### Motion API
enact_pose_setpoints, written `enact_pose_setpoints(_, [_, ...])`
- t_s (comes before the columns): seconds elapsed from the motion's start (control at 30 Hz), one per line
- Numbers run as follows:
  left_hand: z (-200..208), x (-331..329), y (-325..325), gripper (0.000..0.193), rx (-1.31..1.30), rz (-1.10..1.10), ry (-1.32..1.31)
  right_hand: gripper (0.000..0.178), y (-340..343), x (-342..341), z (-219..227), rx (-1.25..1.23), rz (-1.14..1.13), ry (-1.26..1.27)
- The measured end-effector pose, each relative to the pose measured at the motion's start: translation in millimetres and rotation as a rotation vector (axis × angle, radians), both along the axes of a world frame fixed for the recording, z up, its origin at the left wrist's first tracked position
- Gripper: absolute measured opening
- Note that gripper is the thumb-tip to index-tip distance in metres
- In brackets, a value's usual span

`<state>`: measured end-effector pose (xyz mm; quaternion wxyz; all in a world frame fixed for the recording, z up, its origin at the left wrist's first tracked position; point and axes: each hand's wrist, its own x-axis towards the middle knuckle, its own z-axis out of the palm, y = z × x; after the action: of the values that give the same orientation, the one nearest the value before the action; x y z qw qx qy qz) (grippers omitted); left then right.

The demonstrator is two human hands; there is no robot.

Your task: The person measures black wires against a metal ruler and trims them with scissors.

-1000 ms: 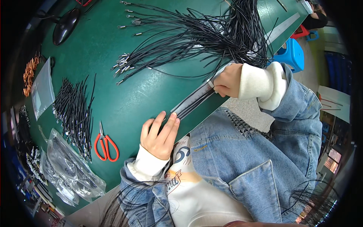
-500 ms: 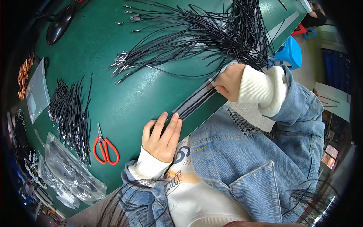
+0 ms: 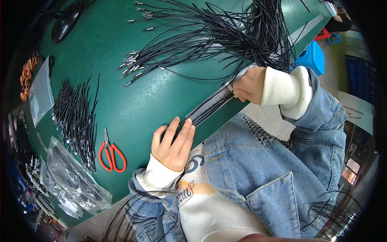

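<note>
Several black cords (image 3: 207, 112) lie along a pale, flat, ruler-like strip (image 3: 213, 97) near the table's front edge. My left hand (image 3: 171, 147) rests flat at the strip's lower end, fingers stretched and slightly spread, fingertips touching the cords. At the upper end, my right hand (image 3: 250, 84) is closed in a pinch on the cords; its fingertips are partly hidden. Just beyond it spreads a large bundle of long black cords (image 3: 242, 38), many with metal ends pointing left.
On the green table (image 3: 133, 117), red-handled scissors (image 3: 112, 155) lie left of my left hand. Farther left are a pile of short black cords (image 3: 76, 117), clear plastic bags (image 3: 72, 177) and copper-coloured parts (image 3: 28, 76). A blue stool (image 3: 312, 58) stands beyond the right edge.
My right hand has shifted slightly up and to the right along the strip. My left hand stays in place on the cords. The whole view has moved a little.
</note>
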<state>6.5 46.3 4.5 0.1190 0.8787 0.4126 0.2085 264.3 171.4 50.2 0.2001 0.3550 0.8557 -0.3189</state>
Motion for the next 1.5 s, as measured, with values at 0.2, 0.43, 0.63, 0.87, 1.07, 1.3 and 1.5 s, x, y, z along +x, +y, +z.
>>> enact_pose_setpoints(0.2, [0, 0, -3, 0.027, 0.002, 0.015, 0.009, 0.018, 0, 3, 1, -0.01, 0.037, 0.046])
enact_pose_setpoints(0.43, [-5, 1, -4, 0.027, 0.033, 0.027, -0.018, 0.015, 0, 7, 1, -0.047, -0.012, 0.111])
enact_pose_setpoints(0.63, [9, 1, -8, 0.029, 0.043, 0.161, -0.087, 0.017, 1, 10, -6, -0.044, 0.001, 0.135])
enact_pose_setpoints(0.87, [20, -67, -35, 0.027, 0.002, 0.824, 0.001, 0.016, 2, 13, -7, -0.082, 0.0, 0.146])
enact_pose_setpoints(1.07, [10, -101, -60, 0.032, -0.078, 0.891, -0.022, 0.019, 5, 11, -2, -0.124, 0.015, 0.115])
enact_pose_setpoints(1.3, [5, -137, -75, 0.035, -0.184, 0.949, 0.088, 0.019, 11, 11, 3, -0.284, -0.011, 0.321])
enact_pose_setpoints(1.5, [9, -134, -74, 0.027, -0.418, 1.061, -0.204, 0.024, 19, 0, 19, -0.384, 0.007, 0.421])
